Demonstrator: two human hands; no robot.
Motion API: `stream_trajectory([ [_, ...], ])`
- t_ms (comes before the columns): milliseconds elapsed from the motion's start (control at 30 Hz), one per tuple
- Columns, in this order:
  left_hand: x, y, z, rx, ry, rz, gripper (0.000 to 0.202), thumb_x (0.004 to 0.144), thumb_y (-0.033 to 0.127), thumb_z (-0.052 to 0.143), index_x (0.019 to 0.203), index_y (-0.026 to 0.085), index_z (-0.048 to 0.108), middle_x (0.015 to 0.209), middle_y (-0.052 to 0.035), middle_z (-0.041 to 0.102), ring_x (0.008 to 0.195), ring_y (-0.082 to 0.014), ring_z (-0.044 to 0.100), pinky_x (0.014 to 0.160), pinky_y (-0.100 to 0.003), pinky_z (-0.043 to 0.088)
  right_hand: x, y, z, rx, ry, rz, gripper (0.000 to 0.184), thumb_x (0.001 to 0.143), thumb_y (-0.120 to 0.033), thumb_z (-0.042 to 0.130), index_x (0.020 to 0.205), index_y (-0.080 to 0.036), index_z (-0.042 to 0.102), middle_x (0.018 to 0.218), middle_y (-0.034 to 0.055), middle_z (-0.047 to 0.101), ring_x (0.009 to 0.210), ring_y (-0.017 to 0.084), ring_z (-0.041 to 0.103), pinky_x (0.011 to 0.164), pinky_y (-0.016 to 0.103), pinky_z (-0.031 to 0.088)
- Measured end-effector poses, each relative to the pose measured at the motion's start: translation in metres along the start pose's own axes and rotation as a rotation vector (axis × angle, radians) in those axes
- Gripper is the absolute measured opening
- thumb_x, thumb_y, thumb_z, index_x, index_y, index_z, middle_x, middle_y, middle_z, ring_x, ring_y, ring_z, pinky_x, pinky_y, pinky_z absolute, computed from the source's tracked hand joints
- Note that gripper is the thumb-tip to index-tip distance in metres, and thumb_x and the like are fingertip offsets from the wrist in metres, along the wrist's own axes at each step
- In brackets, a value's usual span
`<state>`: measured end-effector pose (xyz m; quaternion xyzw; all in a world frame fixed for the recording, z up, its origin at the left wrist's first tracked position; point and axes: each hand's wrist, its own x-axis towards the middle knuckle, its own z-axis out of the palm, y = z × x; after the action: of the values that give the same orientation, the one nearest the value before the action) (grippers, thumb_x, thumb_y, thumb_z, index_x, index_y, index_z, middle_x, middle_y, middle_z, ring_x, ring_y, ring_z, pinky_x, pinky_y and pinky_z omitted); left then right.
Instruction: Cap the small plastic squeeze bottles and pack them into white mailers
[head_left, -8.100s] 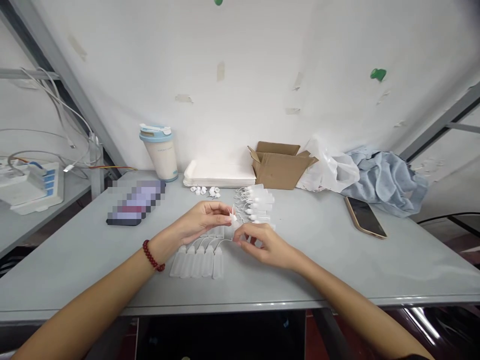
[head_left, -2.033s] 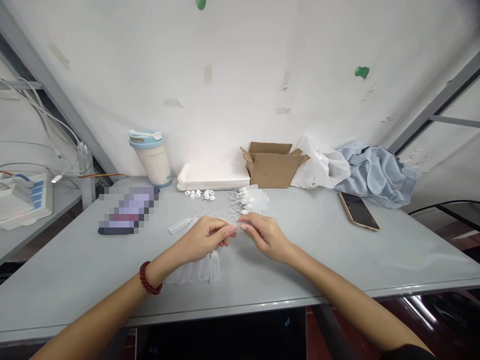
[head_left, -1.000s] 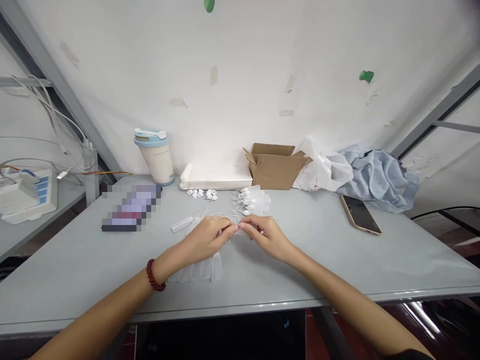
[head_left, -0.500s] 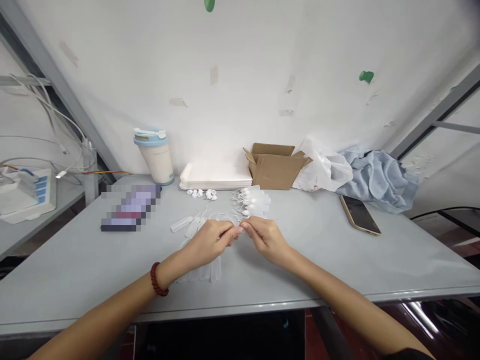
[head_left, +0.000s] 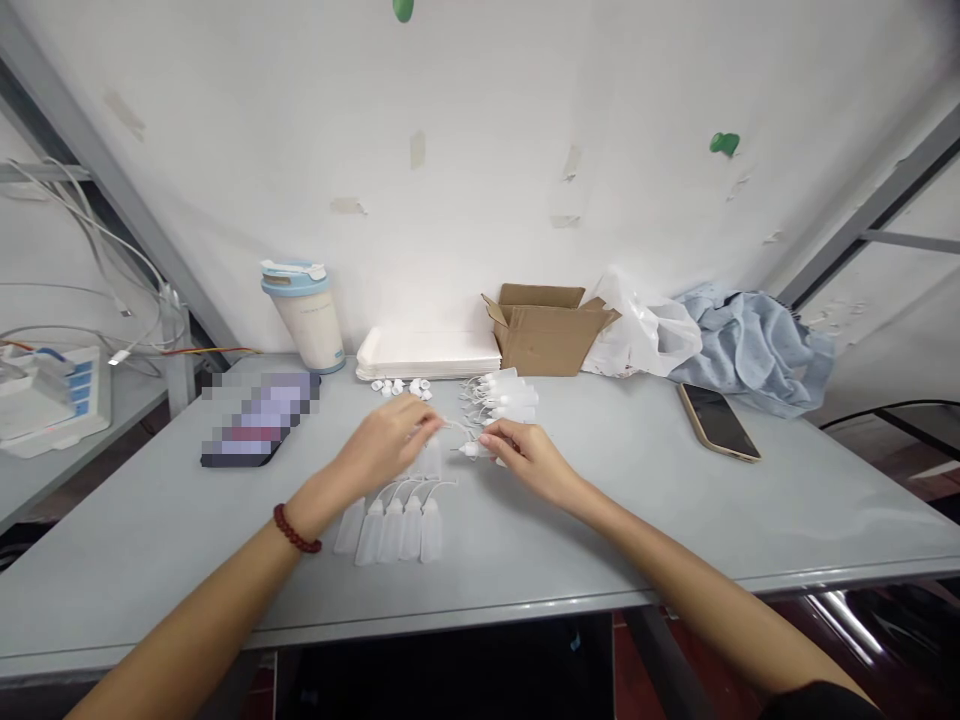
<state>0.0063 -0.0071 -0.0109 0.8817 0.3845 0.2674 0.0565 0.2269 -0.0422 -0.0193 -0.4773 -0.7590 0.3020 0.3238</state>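
Note:
My left hand (head_left: pixel 386 445) hovers over the grey table (head_left: pixel 600 500), fingers curled and blurred by motion, just above a small translucent bottle (head_left: pixel 430 456). My right hand (head_left: pixel 525 455) is closed on a small white-capped bottle (head_left: pixel 474 451), its tip pointing left. A row of several small translucent squeeze bottles (head_left: pixel 394 528) with thin white tethers lies in front of my left wrist. A pile of similar bottles (head_left: pixel 506 397) sits behind my right hand. Several loose white caps (head_left: pixel 397 386) lie further back.
At the back stand a blue-lidded cup (head_left: pixel 304 315), a stack of white trays (head_left: pixel 427 355), an open cardboard box (head_left: pixel 547 330), a white plastic bag (head_left: pixel 649 335) and blue cloth (head_left: pixel 754 345). A phone (head_left: pixel 718 422) lies right, a blurred dark object (head_left: pixel 259 420) left.
My hands were pinched together at the middle; now they have parted. The left hand has swung back and left, uncovering the row of bottles. The right keeps a capped bottle.

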Motion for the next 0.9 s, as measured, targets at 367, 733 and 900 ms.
stream_trajectory([
  [367, 0.0, -0.086, -0.001, 0.159, 0.028, -0.197, 0.037, 0.084, 0.022, 0.034, 0.108, 0.011, 0.06, 0.114, -0.0126, 0.059, 0.108, -0.0245, 0.053, 0.097, -0.039, 0.04, 0.008, 0.024, -0.014, -0.417, 0.191, -0.128, 0.011, 0.087, -0.026, 0.051, 0.094, -0.019, 0.052, 0.097, 0.0075, 0.064, 0.074, 0.017, 0.06, 0.063, 0.028, 0.042],
  [733, 0.001, -0.088, 0.01, 0.163, -0.02, -0.177, 0.039, 0.082, 0.015, 0.032, 0.104, 0.012, 0.063, 0.111, -0.0123, 0.062, 0.105, -0.0238, 0.056, 0.096, -0.04, 0.041, 0.006, 0.012, -0.021, -0.624, 0.018, 0.032, 0.009, 0.082, -0.018, 0.058, 0.091, -0.018, 0.054, 0.1, 0.0068, 0.064, 0.084, 0.019, 0.059, 0.063, 0.026, 0.041],
  [900, 0.001, -0.088, 0.01, 0.147, -0.019, -0.191, 0.036, 0.081, 0.017, 0.034, 0.098, 0.014, 0.066, 0.105, -0.0115, 0.064, 0.101, -0.0238, 0.058, 0.093, -0.039, 0.044, 0.006, 0.012, -0.021, -0.692, 0.052, 0.022, 0.01, 0.08, -0.018, 0.06, 0.089, -0.019, 0.056, 0.096, 0.0074, 0.063, 0.088, 0.021, 0.057, 0.059, 0.026, 0.041],
])
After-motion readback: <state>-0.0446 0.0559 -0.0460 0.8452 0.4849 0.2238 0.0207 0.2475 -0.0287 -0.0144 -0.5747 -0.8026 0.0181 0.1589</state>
